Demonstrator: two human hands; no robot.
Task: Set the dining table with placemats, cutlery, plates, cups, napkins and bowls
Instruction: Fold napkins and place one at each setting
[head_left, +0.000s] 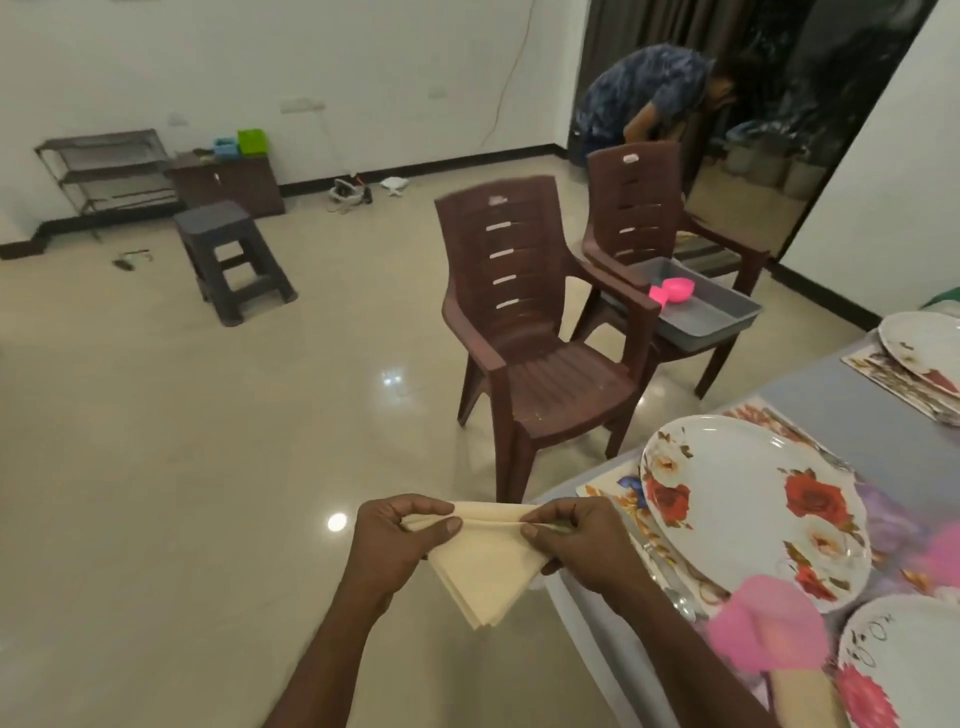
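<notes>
Low in the middle of the frame both hands hold a folded cream napkin (480, 564) in the air above the tiled floor (182, 441), just off the left edge of the tabletop (852, 415); the left hand (395, 535) pinches the napkin's upper left end between thumb and curled fingers, and the right hand (576, 540) pinches the upper right end the same way, so the top fold runs stretched between them while the layered corner hangs down to a point. At the lower right of the frame, on the tabletop, a white plate with red roses (753, 512) lies on a flowered placemat (618, 499), with cutlery (670, 571) on the mat just beside the plate's left rim — a spoon bowl shows at its lower end. A pink cup (769, 629) stands near the plate's lower edge, blurred, and a second flowered plate (904, 670) is cut by the bottom right corner. Farther up the right edge a third plate (924, 345) rests on another placemat (893, 379). Right of centre stand two brown plastic chairs: the nearer chair (524, 332) faces away from the tabletop, and the farther chair (654, 223) carries a grey tray (696, 306) with a pink scoop (672, 291) in it. At the upper left — a dark stool (228, 260), a low cabinet (228, 184) and a metal rack (109, 171) along the white wall; at the upper right another person (654, 93) bends over
</notes>
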